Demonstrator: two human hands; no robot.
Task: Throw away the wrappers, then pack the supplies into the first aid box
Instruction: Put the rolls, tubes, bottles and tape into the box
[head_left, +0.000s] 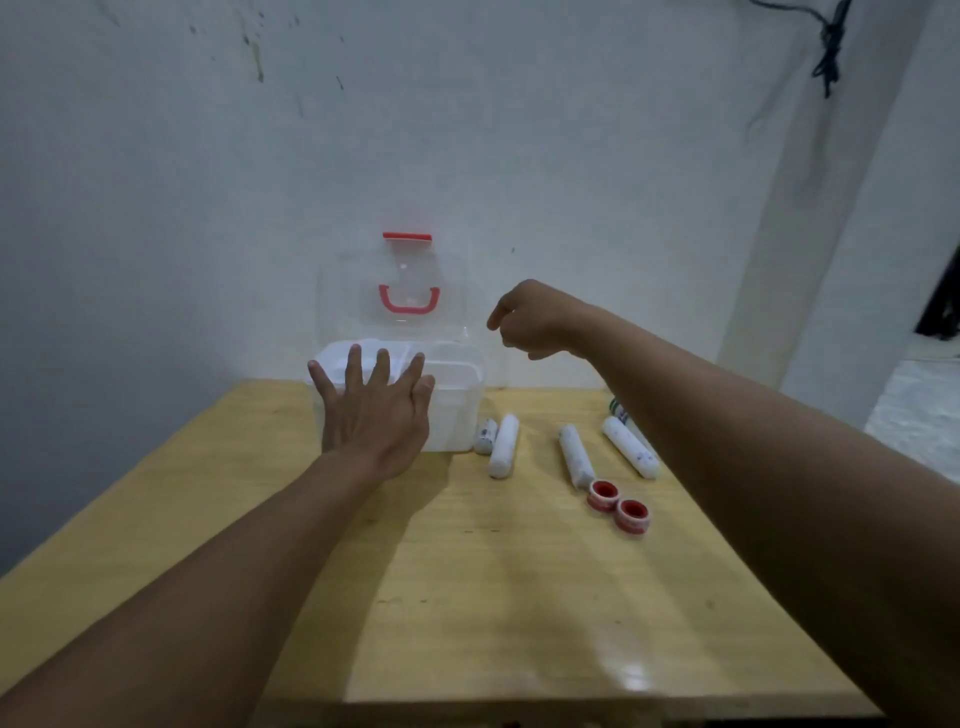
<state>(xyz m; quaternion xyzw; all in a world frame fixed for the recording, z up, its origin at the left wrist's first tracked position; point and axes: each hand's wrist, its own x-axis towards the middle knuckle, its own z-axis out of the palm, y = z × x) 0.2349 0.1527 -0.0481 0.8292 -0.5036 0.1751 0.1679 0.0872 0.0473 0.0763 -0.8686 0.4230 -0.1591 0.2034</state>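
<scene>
A translucent white first aid box (457, 410) stands at the table's far edge, its clear lid (400, 291) with red handle and latch raised upright. My left hand (376, 410) is spread flat, fingers apart, against the box's front left. My right hand (535, 322) hovers in the air just right of the lid, fingers curled, nothing visible in it. Right of the box lie several white bandage rolls: a short one (484, 437), a longer one (505, 446), another (575, 456) and one (630, 446). Two red-cored tape rolls (618, 503) sit in front of them.
The wooden table (467, 571) meets a white wall at the back. A white bottle with green print (621, 410) is partly hidden behind my right forearm. The table's right edge drops to a pale floor (914, 410). Black cables (831, 47) hang at top right.
</scene>
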